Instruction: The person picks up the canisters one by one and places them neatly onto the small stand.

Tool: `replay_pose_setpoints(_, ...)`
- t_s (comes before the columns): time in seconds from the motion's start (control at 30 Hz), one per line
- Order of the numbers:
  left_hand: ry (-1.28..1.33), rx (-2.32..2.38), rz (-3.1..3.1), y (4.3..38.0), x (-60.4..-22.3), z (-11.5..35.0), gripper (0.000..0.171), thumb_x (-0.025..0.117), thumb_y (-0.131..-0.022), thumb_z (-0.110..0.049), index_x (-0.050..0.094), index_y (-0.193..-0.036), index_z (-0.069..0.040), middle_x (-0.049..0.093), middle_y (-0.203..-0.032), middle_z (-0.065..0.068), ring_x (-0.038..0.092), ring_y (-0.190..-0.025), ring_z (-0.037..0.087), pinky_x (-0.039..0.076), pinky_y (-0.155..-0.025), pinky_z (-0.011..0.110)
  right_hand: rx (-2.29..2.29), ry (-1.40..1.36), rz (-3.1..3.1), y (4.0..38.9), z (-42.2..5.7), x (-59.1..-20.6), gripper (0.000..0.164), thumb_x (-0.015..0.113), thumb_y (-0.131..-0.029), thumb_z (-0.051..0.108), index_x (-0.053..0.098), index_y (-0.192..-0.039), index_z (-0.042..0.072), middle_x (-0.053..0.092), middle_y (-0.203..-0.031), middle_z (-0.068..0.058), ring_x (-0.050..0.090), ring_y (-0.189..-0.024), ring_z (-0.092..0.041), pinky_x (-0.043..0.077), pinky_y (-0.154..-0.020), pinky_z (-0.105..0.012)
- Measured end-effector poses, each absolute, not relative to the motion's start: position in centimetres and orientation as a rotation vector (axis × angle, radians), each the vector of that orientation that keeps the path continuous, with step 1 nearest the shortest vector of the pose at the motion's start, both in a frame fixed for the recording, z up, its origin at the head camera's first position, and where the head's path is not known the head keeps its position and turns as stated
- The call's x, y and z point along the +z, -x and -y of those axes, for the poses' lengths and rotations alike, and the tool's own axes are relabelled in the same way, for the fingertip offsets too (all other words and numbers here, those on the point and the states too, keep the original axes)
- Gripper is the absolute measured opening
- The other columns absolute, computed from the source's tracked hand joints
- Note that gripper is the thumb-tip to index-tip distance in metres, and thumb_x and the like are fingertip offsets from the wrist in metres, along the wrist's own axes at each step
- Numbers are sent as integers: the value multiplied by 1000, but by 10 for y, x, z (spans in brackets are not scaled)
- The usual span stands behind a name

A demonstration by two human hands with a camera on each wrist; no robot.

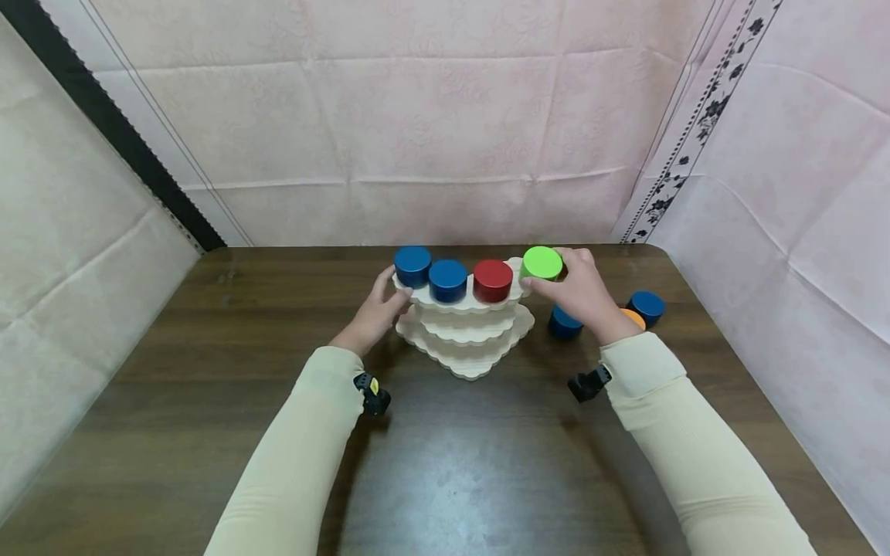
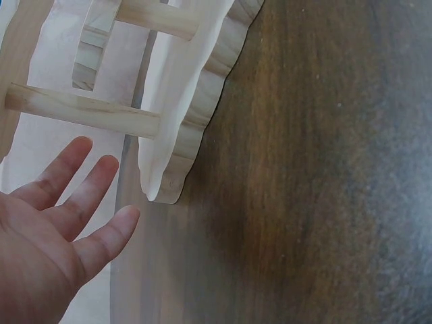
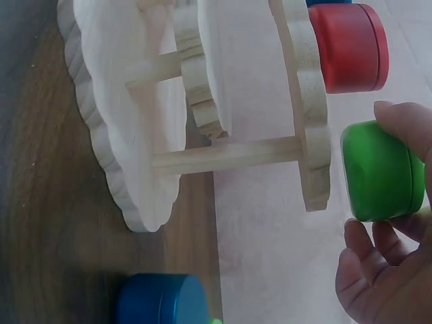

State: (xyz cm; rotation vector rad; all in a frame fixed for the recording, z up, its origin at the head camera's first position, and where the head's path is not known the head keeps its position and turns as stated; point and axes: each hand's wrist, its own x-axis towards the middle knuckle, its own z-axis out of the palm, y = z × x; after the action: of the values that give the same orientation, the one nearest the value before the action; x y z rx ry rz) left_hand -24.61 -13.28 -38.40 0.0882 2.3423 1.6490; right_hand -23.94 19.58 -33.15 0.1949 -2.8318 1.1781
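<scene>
A three-tier pale wooden stand point(image 1: 469, 332) with scalloped edges stands on the table. Two blue round tins point(image 1: 448, 281) and a red round tin point(image 1: 493, 281) sit on its top tier. My right hand point(image 1: 580, 286) grips a green round tin point(image 1: 542, 263) between thumb and fingers. In the right wrist view that tin hangs just off the tier's end, beside the red one. At the tier's left end, next to the outer blue tin, is my left hand point(image 1: 381, 309). The left wrist view shows three of its fingers point(image 2: 101, 236) loosely spread; its thumb and index finger fall outside that view.
Beneath my right forearm, a blue tin point(image 1: 565, 324), an orange tin point(image 1: 634, 317) and another blue tin point(image 1: 647, 306) rest on the brown table point(image 1: 431, 479). A pale cloth point(image 1: 417, 123) hangs behind the table, with more cloth at both sides.
</scene>
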Motion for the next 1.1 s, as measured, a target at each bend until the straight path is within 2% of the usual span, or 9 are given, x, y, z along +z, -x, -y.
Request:
replay_pose_setpoints(0.17, -95, 1663, -2334, 247, -384, 132, 70, 43, -98, -52, 4, -154, -36, 37, -148, 17, 44, -131, 36, 29, -109, 58, 1183, -196, 2849, 245, -192, -330, 67, 68, -87, 41, 46, -137, 1, 41, -128, -19, 32, -120, -33, 42, -92, -50)
replay_pose_setpoints(0.37, -108, 1657, -2345, 248, -384, 132, 69, 43, -99, -51, 4, -154, -36, 41, -144, 17, 44, -130, 36, 30, -109, 57, 1184, -230, 2831, 250, -188, -330, 59, 69, -88, 35, 51, -132, 1, 46, -123, -19, 32, -118, -32, 41, -91, -48)
replay_pose_setpoints(0.57, -92, 1667, -2325, 248, -383, 131, 69, 44, -98, -51, 4, -153, -39, 42, -143, 17, 44, -131, 36, 30, -109, 56, 1185, -222, 2853, 254, -183, -330, 61, 68, -88, 33, 48, -134, -2, 45, -122, -20, 35, -115, -32, 42, -91, -48)
replay_pose_setpoints(0.8, -85, 1673, -2328, 248, -383, 131, 69, 44, -99, -48, 5, -154, -36, 43, -141, 19, 45, -130, 36, 32, -108, 56, 1164, -232, 2878, 262, -181, -329, 58, 67, -89, 31, 49, -135, 0, 50, -124, -20, 34, -117, -33, 40, -94, -49)
replay_pose_setpoints(0.97, -73, 1657, -2311, 238, -367, 128, 67, 43, -101, -41, 4, -155, -30, 41, -142, 21, 43, -132, 38, 31, -109, 56, 1139, -245, 2909, 266, -181, -329, 59, 65, -90, 31, 48, -136, -1, 51, -125, -22, 34, -118, -34, 39, -95, -49)
replay_pose_setpoints(1.1, -74, 1660, -2312, 244, -376, 130, 69, 44, -100, -45, 3, -154, -34, 41, -143, 20, 43, -132, 37, 30, -110, 56, 1135, -248, 2922, 268, -180, -330, 60, 64, -90, 32, 47, -137, -1, 50, -126, -22, 34, -118, -34, 38, -96, -50)
